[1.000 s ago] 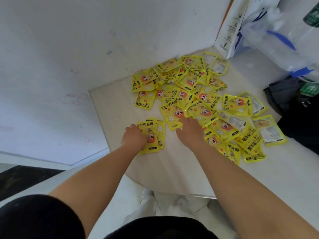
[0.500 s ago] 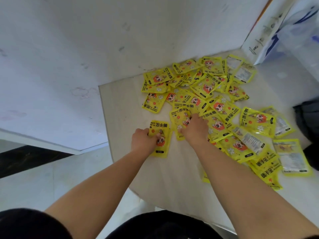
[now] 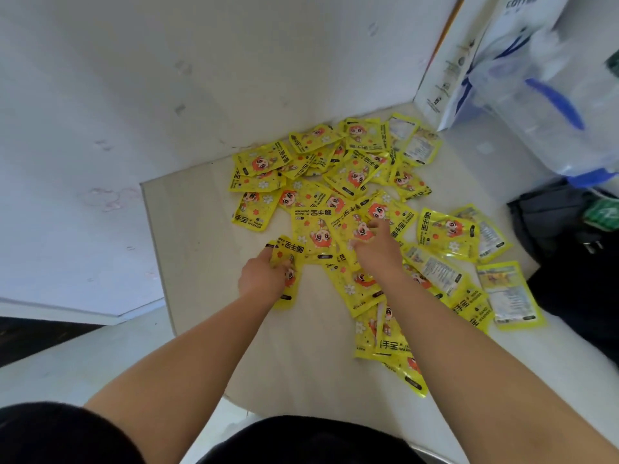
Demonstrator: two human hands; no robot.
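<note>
At the desk's (image 3: 201,229) far right corner a white paper bag (image 3: 452,72) stands by the wall, with a clear plastic bag (image 3: 552,122) with blue handles just beside it. What either holds cannot be told. A black bag (image 3: 549,219) lies at the right edge. Yellow packets (image 3: 355,172) sprawl in a heap from the far edge towards the near edge. The left hand (image 3: 264,279) has its grip clenched round a small stack (image 3: 288,262) at the heap's left side. The right hand (image 3: 378,249) has its grip pinching one packet (image 3: 360,229) in the heap's middle, fingers bent over it.
</note>
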